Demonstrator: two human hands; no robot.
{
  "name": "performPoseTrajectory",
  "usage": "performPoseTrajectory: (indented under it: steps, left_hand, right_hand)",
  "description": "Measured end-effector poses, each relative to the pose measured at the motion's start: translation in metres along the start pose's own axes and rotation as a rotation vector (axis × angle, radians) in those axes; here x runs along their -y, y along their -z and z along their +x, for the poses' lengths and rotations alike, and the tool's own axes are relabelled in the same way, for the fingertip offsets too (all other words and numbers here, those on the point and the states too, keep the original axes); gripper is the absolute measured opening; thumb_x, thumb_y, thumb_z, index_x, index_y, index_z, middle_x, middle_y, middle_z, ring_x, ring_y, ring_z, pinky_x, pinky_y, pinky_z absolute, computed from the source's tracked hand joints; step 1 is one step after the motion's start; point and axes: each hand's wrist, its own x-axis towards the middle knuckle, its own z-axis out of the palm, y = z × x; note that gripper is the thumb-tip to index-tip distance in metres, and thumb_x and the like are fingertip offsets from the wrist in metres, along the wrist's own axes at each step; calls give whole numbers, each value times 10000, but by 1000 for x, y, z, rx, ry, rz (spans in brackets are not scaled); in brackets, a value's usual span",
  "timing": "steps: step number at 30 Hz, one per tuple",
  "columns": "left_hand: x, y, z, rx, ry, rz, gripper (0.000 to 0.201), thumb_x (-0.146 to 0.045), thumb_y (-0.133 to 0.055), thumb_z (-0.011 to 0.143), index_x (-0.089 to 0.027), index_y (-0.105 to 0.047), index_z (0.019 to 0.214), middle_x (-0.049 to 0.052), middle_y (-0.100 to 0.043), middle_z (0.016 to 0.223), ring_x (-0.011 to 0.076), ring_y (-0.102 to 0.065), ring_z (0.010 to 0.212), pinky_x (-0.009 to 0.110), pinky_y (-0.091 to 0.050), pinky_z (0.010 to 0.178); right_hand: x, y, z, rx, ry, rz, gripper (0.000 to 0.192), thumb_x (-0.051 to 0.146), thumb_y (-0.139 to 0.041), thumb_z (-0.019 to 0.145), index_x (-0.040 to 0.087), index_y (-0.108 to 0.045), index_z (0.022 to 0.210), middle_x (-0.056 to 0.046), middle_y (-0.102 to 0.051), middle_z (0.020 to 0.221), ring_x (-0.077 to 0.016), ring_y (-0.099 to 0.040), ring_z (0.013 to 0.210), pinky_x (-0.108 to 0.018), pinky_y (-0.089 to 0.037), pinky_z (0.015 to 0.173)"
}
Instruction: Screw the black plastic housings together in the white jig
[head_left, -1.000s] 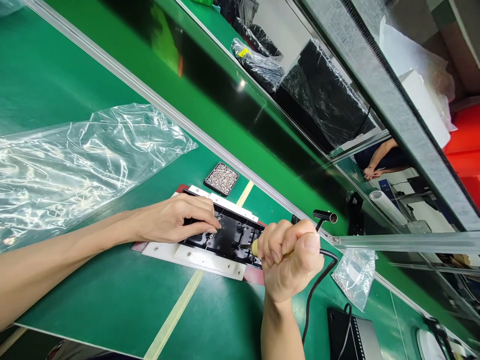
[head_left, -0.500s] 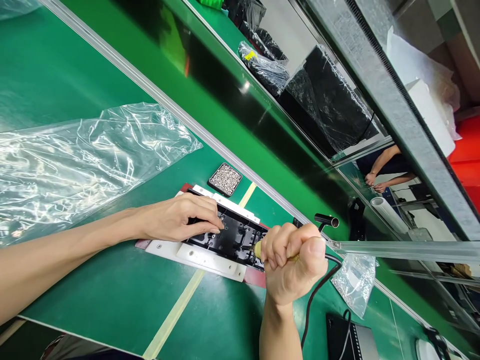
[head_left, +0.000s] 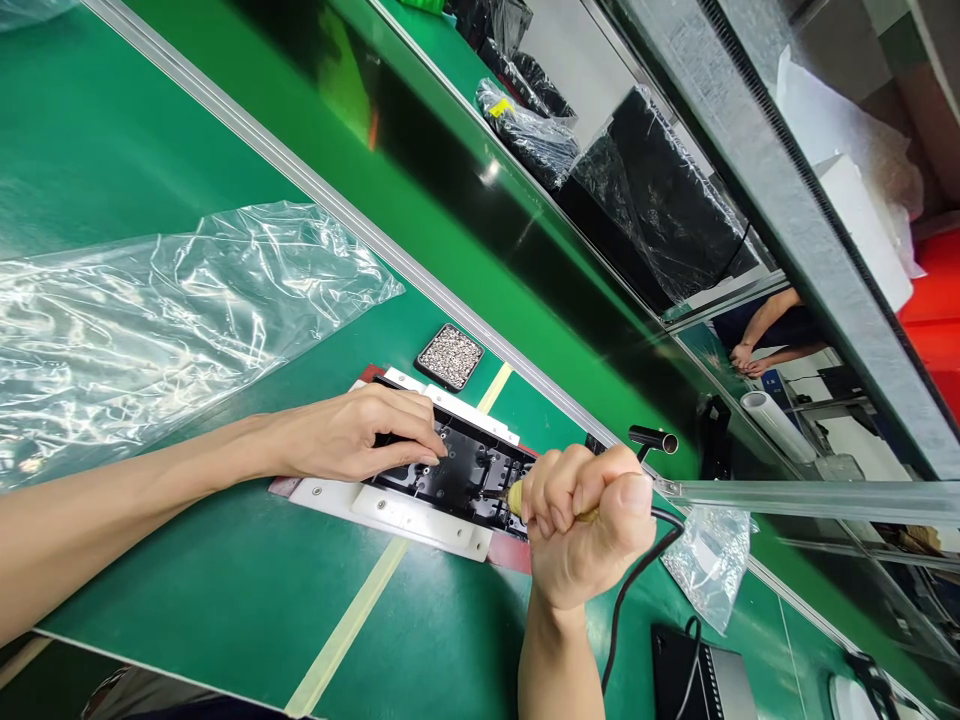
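A long black plastic part (head_left: 457, 463) lies in a white fixture (head_left: 420, 520) on the green bench. Resting over its left portion is my left hand (head_left: 375, 430), thumb and fingertips drawn together close to the part's surface; anything between them is hidden. My right hand (head_left: 589, 510) is wrapped in a fist round the yellow handle of a soldering iron (head_left: 515, 498), with a black cord running out behind it. The iron's thin tip points left, down at the black part. Behind the fixture sits a small square tray (head_left: 450, 357) full of tiny metallic pieces.
A large clear plastic bag (head_left: 187, 320) spreads over the bench at left. An aluminium rail (head_left: 315, 195) and green partition run behind. At right are a metal post (head_left: 810, 497), a small clear bag (head_left: 709, 565) and a black-and-grey device (head_left: 701, 675). A co-worker's hands (head_left: 750, 355) show beyond.
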Motion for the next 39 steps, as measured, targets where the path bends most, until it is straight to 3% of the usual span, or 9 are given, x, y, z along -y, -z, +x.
performPoseTrajectory:
  steps: [39]
  left_hand:
    - [-1,1,2,8,10,-11,192,-209,-756,1211,-221,-944,1251,77,-891,1044,222,-840,980,307,-681,935]
  right_hand:
    - [2,-4,0,-4,14,-29,584,400,-587,1211,227,-361,701,105,-256,503,-66,-226,389,-139,-334,370]
